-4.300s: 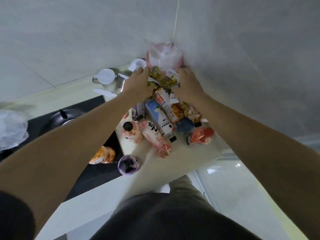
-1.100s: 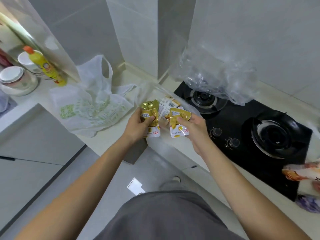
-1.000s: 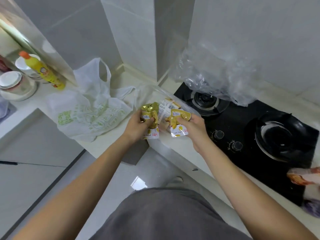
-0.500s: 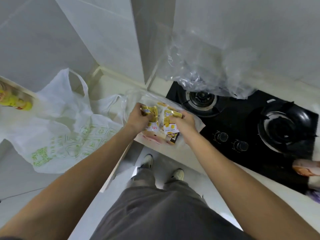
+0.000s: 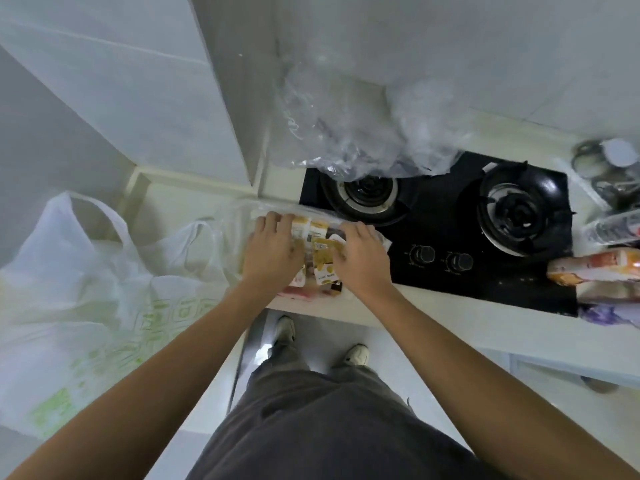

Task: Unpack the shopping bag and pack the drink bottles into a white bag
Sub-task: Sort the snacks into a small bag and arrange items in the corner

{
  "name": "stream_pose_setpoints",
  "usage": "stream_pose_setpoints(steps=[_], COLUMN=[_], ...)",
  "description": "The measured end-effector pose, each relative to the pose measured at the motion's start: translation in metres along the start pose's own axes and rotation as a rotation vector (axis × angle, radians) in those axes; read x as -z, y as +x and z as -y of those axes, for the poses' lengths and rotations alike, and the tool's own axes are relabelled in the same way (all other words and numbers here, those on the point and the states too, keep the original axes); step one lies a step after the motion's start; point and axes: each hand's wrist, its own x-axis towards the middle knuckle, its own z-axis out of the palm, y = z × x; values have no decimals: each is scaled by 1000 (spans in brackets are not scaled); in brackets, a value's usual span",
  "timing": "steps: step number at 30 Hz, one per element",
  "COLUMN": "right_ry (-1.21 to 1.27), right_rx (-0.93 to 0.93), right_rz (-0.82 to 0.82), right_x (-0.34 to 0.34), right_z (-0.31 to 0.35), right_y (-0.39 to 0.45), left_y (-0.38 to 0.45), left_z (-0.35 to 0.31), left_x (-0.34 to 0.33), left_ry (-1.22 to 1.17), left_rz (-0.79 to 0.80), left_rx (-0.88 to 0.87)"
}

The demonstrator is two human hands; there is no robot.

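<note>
My left hand and my right hand press down side by side on a bunch of gold and white snack packets lying on the counter by its front edge, inside a clear plastic wrap. A white bag with green print lies open on the counter to the left. Drink bottles lie at the far right edge, orange and purple, partly cut off.
A black two-burner gas hob sits right of my hands, with a crumpled clear plastic bag over its rear left burner. Tiled walls and a pillar stand behind. Metal items lie at the far right. The floor and my shoes show below.
I carried the snack packets from the pile on the right to the spot left of the hob and lowered them onto the counter. Both hands now lie flat on top of them.
</note>
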Motion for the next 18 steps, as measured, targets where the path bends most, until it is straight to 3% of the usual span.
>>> stream_pose_setpoints(steps=[3,8,14,18], right_ry=[-73,-68,-106,-140], right_rx=[64,-14,-156,-210], right_rz=[-79,-227,-355,-418], right_x=[23,70,154,211], right_z=[-11,-67,-183,-271], right_y=[-17,-55,-115,-162], left_y=[-8,-11,-11,-33], left_z=[-28,-108,-266,-378], left_x=[10,13,-15,-48], left_ry=[57,112,174,172], left_rz=[-57,-113,-120,-108], left_rx=[-131,-357,-625,-704])
